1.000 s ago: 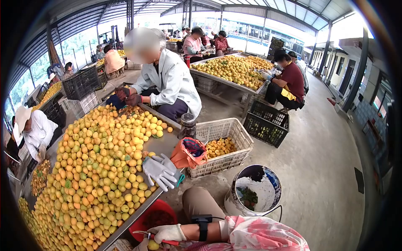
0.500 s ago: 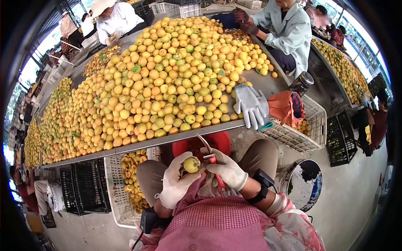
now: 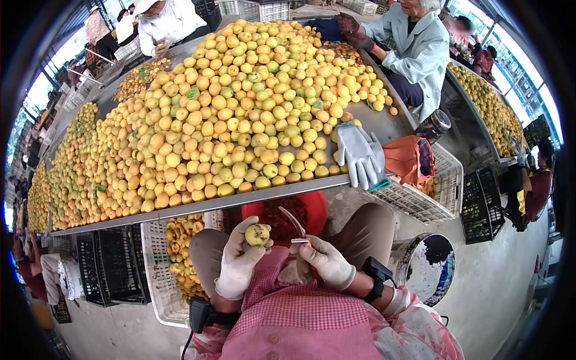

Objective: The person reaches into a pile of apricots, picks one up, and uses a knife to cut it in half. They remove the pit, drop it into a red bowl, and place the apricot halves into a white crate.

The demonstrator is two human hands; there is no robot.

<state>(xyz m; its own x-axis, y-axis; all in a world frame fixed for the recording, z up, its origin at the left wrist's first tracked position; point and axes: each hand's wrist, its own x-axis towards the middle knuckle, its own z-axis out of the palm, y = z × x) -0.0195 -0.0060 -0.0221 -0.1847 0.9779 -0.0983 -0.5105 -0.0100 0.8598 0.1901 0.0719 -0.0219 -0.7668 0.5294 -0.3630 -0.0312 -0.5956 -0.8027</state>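
In white gloves, my left hand (image 3: 238,259) holds a greenish-yellow apricot (image 3: 257,234) with dark blemishes facing up, gripped between thumb and fingers. My right hand (image 3: 327,262) is closed round the handle of a curved knife (image 3: 292,221), whose blade points up and away to the left, apart from the fruit. The handle is mostly hidden by the glove. Both hands are above my lap, before the metal sorting table (image 3: 198,211). Below the table edge, beyond the knife, stands a red tub (image 3: 316,211) with dark reddish bits inside.
A big heap of apricots (image 3: 210,120) covers the table. Grey gloves (image 3: 360,157) and an orange cloth bag (image 3: 408,159) lie at its right corner. A white crate of fruit halves (image 3: 157,270) is left of my knees, a paint-stained bucket (image 3: 429,264) right. Co-workers (image 3: 414,54) sit across the table.
My left hand has moved left with the apricot, away from the knife. The knife blade and my right hand have separated from the fruit; the view has shifted slightly.
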